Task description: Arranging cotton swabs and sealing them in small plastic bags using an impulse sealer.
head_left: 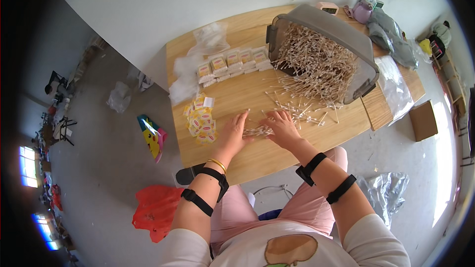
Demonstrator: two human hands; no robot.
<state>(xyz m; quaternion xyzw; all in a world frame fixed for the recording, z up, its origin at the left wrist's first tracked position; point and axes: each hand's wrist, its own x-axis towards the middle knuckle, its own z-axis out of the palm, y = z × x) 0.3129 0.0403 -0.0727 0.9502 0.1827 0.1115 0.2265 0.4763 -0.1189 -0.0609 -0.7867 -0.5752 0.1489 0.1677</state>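
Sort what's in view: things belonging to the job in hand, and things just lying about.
Likely the job:
cotton swabs between left hand and right hand
tipped grey bin
stacked packets
yellow-printed slips

Likely lying about:
red bag
cardboard box
purple jug

Left hand [235, 132] and right hand [283, 129] flank cotton swabs [256, 131] near the tabletop's [255, 162] front edge; yellow packets [201, 121] lie near its left edge, a tipped bin [334, 27] toward the far edge.
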